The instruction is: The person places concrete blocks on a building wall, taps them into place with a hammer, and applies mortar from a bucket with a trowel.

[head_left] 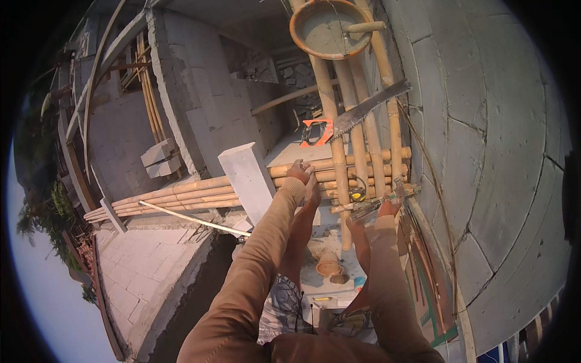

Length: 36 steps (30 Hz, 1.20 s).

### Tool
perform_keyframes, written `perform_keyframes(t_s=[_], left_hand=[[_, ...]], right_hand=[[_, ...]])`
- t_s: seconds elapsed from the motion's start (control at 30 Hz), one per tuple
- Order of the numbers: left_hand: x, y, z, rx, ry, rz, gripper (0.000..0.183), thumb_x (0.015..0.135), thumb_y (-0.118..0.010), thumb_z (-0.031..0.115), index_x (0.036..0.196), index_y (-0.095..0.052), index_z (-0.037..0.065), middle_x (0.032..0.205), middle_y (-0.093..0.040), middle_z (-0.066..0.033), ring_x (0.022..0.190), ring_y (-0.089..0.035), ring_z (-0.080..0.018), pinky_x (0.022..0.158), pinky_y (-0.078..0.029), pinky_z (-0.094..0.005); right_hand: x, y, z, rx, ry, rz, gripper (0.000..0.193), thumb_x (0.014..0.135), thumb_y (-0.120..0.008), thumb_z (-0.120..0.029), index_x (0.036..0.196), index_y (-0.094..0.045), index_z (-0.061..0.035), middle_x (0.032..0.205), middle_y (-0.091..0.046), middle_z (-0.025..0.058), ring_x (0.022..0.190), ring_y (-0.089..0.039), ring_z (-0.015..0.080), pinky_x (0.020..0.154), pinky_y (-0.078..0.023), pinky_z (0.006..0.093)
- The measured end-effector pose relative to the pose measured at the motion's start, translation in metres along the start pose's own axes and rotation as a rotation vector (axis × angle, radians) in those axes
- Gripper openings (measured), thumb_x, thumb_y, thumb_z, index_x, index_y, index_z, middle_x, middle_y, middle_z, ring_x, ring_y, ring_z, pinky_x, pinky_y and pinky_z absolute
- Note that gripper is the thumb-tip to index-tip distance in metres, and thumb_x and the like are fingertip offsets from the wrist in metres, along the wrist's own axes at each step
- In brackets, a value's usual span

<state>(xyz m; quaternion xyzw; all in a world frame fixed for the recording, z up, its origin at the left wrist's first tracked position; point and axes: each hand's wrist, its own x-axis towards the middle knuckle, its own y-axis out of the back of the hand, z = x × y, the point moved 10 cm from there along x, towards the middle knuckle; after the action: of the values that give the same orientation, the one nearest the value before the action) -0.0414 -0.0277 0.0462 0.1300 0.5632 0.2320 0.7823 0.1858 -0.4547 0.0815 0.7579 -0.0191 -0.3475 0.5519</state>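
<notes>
My left hand (301, 172) is closed above the horizontal bamboo poles (327, 164), beside an upright pale block (247, 178). What its fingers hold, if anything, cannot be made out. Lower right, my right hand (388, 209) is closed at a narrow greyish tool (398, 189) whose kind is unclear, near the ends of the poles. A yellow and black tape measure (357, 194) sits just left of that hand. Farther out, a handsaw with an orange handle (316, 132) and a toothed blade (375, 110) rests across the lengthwise bamboo poles (359, 145).
An orange-brown basin (295, 30) of grey mortar, with a wooden-handled tool (366, 27) in it, stands on the far poles. A block wall (484, 121) rises on the right. A thin pale stick (193, 218) slants at left. Below are an orange-brown pot (328, 264) and drop-off (193, 296).
</notes>
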Motion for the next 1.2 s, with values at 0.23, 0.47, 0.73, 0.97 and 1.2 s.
perform_keyframes(t_s=[0.23, 0.47, 0.73, 0.97, 1.2], left_hand=[[-0.19, 0.057, -0.013, -0.038, 0.072, -0.256, 0.054, 0.089, -0.067, 0.039, 0.13, -0.056, 0.005, 0.12, -0.066, -0.0184, 0.109, -0.064, -0.0305, 0.092, -0.051, -0.0373], [-0.264, 0.189, -0.019, 0.022, 0.098, -0.119, 0.051, 0.087, -0.067, 0.043, 0.123, -0.063, 0.008, 0.115, -0.067, -0.0181, 0.107, -0.065, -0.0321, 0.093, -0.051, -0.0397], [-0.279, 0.283, 0.083, -0.257, -0.003, 0.049, 0.045, 0.089, -0.067, 0.038, 0.119, -0.062, 0.005, 0.111, -0.068, -0.0192, 0.1, -0.068, -0.0308, 0.085, -0.054, -0.0392], [-0.27, 0.243, 0.159, -0.181, -0.272, 0.013, 0.046, 0.089, -0.065, 0.042, 0.117, -0.065, 0.006, 0.109, -0.07, -0.0164, 0.105, -0.066, -0.0298, 0.091, -0.05, -0.0379], [-0.3, 0.208, 0.176, -0.125, -0.314, -0.027, 0.042, 0.089, -0.065, 0.039, 0.113, -0.063, 0.005, 0.106, -0.068, -0.0215, 0.101, -0.065, -0.0348, 0.086, -0.05, -0.0431]], right_hand=[[-0.079, 0.092, -0.023, 0.266, 0.061, -0.126, 0.029, 0.091, -0.058, -0.013, 0.11, -0.058, 0.0091, 0.089, -0.065, 0.0221, 0.072, -0.062, 0.034, 0.064, -0.05, 0.0438], [-0.208, 0.203, -0.126, 0.692, 0.057, -0.647, 0.004, 0.084, -0.053, 0.002, 0.083, -0.056, 0.0006, 0.061, -0.055, 0.0073, 0.042, -0.048, 0.0182, 0.035, -0.035, 0.0346], [-0.273, 0.307, -0.182, 0.51, 0.348, -0.561, 0.009, 0.087, -0.055, -0.003, 0.082, -0.059, 0.0039, 0.068, -0.061, 0.011, 0.052, -0.056, 0.018, 0.049, -0.044, 0.0311], [-0.254, 0.305, -0.178, 0.403, 0.55, -0.365, 0.015, 0.09, -0.055, -0.006, 0.084, -0.06, 0.0062, 0.069, -0.062, 0.0111, 0.052, -0.054, 0.019, 0.048, -0.043, 0.0346], [-0.243, 0.33, -0.136, 0.48, 0.751, -0.279, 0.014, 0.092, -0.051, -0.006, 0.086, -0.059, 0.0038, 0.064, -0.059, 0.0102, 0.042, -0.051, 0.0208, 0.036, -0.042, 0.0367]])
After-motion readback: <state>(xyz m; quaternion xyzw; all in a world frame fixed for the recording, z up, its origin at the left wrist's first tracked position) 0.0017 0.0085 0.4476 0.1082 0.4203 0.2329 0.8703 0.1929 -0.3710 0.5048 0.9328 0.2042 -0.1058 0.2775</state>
